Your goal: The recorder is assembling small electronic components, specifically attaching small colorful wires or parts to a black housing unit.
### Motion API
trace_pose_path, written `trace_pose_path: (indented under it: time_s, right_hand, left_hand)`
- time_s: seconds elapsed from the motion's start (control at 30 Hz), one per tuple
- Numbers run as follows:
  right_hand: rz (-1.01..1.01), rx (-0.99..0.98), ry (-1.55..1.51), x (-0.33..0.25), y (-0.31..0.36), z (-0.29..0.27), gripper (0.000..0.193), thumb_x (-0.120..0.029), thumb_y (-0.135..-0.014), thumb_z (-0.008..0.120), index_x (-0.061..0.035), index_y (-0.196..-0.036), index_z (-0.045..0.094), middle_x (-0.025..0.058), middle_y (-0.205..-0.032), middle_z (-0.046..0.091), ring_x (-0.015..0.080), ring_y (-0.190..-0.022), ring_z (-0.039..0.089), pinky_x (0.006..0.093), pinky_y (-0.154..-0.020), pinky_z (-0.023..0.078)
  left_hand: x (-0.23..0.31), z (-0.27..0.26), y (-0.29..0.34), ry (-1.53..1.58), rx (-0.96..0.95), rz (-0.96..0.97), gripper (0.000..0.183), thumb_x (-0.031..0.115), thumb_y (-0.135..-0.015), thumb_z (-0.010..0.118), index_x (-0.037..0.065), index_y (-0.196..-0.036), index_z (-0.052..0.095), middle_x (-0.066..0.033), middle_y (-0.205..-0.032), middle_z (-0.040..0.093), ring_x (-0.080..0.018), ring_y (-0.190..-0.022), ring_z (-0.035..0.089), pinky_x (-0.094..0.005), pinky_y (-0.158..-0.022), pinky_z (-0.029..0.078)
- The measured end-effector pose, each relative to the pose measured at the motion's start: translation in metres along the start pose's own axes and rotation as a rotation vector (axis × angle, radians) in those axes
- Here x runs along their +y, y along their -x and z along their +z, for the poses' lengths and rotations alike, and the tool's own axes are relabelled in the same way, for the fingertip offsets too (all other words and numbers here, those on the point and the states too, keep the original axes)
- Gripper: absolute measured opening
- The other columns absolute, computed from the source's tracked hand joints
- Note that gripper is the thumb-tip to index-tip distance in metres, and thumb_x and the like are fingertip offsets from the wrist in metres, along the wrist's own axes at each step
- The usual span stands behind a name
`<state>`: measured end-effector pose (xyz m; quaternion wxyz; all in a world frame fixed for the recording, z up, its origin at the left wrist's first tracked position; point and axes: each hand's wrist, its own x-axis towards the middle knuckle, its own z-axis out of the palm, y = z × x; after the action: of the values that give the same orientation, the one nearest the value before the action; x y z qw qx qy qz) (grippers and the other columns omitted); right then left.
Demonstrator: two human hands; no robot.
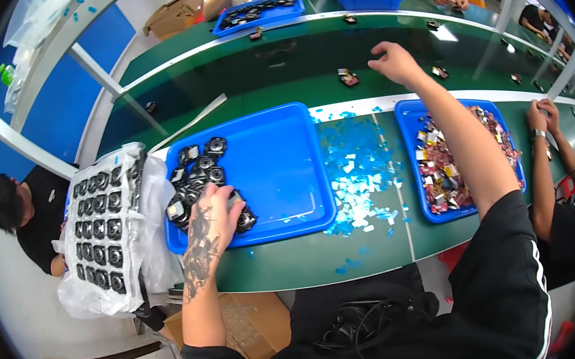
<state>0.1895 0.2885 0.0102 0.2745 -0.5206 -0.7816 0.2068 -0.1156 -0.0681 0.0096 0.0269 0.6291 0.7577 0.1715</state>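
Note:
My left hand (pixel 214 220) is down in the left part of a blue tray (pixel 268 160), its fingers curled round a black camera module among a pile of similar black camera modules (pixel 204 162). Part of the held piece is hidden under the palm. My right hand (pixel 397 65) is stretched out above the dark green conveyor belt (pixel 277 76), thumb and forefinger apart with nothing between them. Just left of those fingertips, a small circuit assembly (pixel 347 77) lies on the belt.
Blue film scraps (pixel 355 194) cover the bench between the trays. A second blue tray (pixel 436 217) holds many small circuit parts. At left stands a stack of packed camera modules (pixel 98 229) in white wrapping. Co-workers sit opposite, at right and at left.

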Motion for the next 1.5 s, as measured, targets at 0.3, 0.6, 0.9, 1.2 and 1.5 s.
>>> trace_pose_path:
  time_s: [0.3, 0.6, 0.9, 1.2, 1.5]
  right_hand:
    - [-0.273, -0.455, 0.361, 0.009, 0.096, -0.077, 0.009, -0.006, -0.073, 0.068, -0.0017, -0.081, 0.067, 0.0127, -0.075, 0.066, 0.0274, -0.072, 0.066, 0.0371, -0.068, 0.052]
    - [-0.508, -0.204, 0.717, 0.033, 0.112, -0.059, 0.016, -0.002, -0.074, 0.063, -0.0022, -0.090, 0.063, 0.0165, -0.084, 0.064, 0.0350, -0.087, 0.064, 0.0440, -0.075, 0.052]
    - [-0.248, 0.071, -0.387, -0.067, 0.190, -0.061, 0.020, 0.000, -0.090, 0.058, -0.0009, -0.110, 0.063, 0.0048, -0.095, 0.064, 0.0084, -0.085, 0.061, 0.0236, -0.078, 0.048]
    - [-0.063, -0.120, -0.857, -0.095, 0.225, -0.006, 0.019, 0.002, -0.089, 0.063, 0.0049, -0.108, 0.061, 0.0061, -0.095, 0.065, 0.0082, -0.085, 0.061, 0.0216, -0.077, 0.049]
    - [-0.101, -0.073, -0.661, -0.097, 0.231, -0.003, 0.012, 0.000, -0.087, 0.066, 0.0031, -0.099, 0.066, 0.0049, -0.092, 0.066, 0.0073, -0.078, 0.059, 0.0219, -0.073, 0.048]
  left_hand:
    - [0.035, 0.007, -0.032, 0.092, -0.024, -0.010, 0.028, 0.011, -0.075, 0.076, 0.005, -0.084, 0.051, -0.0077, -0.075, 0.057, -0.0230, -0.069, 0.060, -0.0344, -0.063, 0.046]
    - [0.135, 0.037, -0.058, 1.671, -0.516, -0.096, 0.037, 0.004, -0.092, 0.059, 0.001, -0.127, 0.046, -0.0150, -0.105, 0.063, -0.0275, -0.094, 0.068, -0.0284, -0.077, 0.059]
    - [0.125, 0.060, -0.051, 1.514, -0.361, 0.009, 0.021, 0.008, -0.094, 0.058, -0.001, -0.112, 0.065, -0.0113, -0.111, 0.059, -0.0234, -0.101, 0.065, -0.0344, -0.088, 0.055]
    - [0.132, 0.055, -0.036, 1.365, -0.327, 0.185, 0.021, 0.001, -0.082, 0.072, -0.001, -0.102, 0.070, -0.0080, -0.106, 0.058, -0.0157, -0.097, 0.061, -0.0284, -0.087, 0.053]
    - [0.131, 0.058, -0.031, 1.369, -0.317, 0.090, 0.012, 0.005, -0.084, 0.071, 0.001, -0.095, 0.071, -0.0064, -0.100, 0.060, -0.0130, -0.092, 0.061, -0.0244, -0.077, 0.052]
